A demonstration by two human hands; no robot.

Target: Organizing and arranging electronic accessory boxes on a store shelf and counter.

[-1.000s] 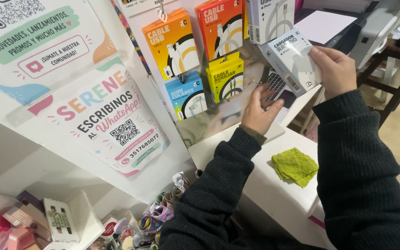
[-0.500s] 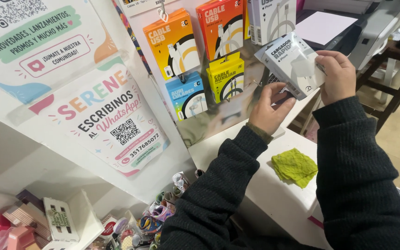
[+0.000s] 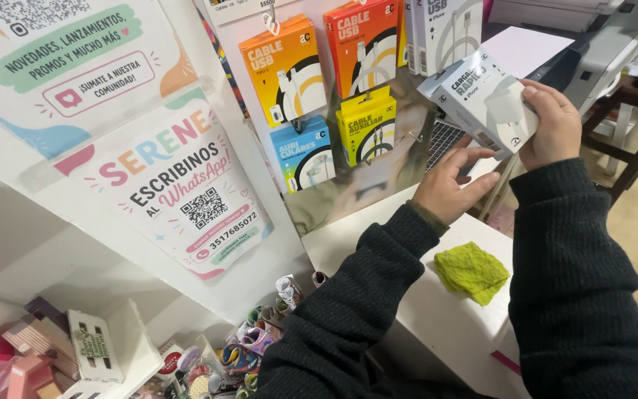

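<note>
1. The right hand [image 3: 555,125] holds a white charger box [image 3: 481,103] up in the air; the fingers are clamped on its right end, with the thumb on the front face.
2. The left hand [image 3: 452,185] is just below the box, w/ fingers apart and a little bent. Its fingertips [image 3: 481,154] are near the lower edge of the box; I cannot tell if they touch it.
3. Both arms wear dark knitted sleeves [image 3: 378,295].
4. Below the left hand, a bit to the right, a green cloth [image 3: 472,272] lies crumpled on the white surface [image 3: 437,325].
5. Left of the fingers hangs a display panel [image 3: 260,111] w/ packs: an orange cable box [image 3: 283,70], a red-orange cable box [image 3: 363,48], a yellow cable box [image 3: 367,125] and a blue earphone box [image 3: 303,154].
6. Far left of the hands there are printed posters [image 3: 179,185] on a slanted board.
7. Low down, under the left arm, small colourful rolls [image 3: 260,347] stand together; more left is a white perforated piece [image 3: 94,346] and pink boxes [image 3: 9,362].
</note>
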